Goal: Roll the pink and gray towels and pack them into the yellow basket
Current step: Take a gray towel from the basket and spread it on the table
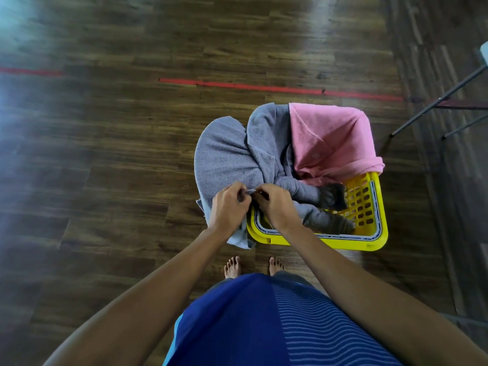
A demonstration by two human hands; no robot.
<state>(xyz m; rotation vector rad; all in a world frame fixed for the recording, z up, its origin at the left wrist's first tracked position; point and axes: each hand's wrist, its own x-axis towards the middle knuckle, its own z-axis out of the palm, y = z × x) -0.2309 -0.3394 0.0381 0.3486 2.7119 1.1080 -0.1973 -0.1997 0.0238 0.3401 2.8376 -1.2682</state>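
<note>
Over basket (311, 240) rim, gray towel (227, 154) edge is pinched by left hand (229, 207) and right hand (277, 206), likely to find corners for rolling; pink towel (330, 138) is left draped, unrolled.

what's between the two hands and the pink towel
In the head view, bunched folds of the gray towel, which the left hand and right hand pinch, lie between them and the pink towel.
</note>
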